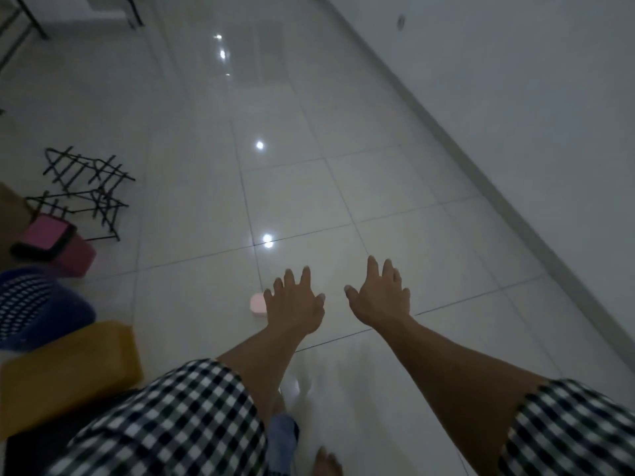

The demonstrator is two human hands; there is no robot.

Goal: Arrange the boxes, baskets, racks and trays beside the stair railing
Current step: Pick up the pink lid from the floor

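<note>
**Both hands empty, the goods in a row at the left**

Along the left edge, on the tiled floor (343,166), stand a black wire rack (86,190), a pink bin (55,247) with a black rim, a blue perforated basket (37,304) and a yellow box (68,372). They sit close together, likely set there for arranging. No railing shows clearly. A small pink object (257,306) lies just left of the left hand (295,304), partly hidden by its fingers. The left hand and the right hand (381,297) near it reach forward over bare tiles, fingers spread wide, holding nothing. The row lies well apart to their left, nearer the left hand. A white wall (532,97) runs along the right.
</note>
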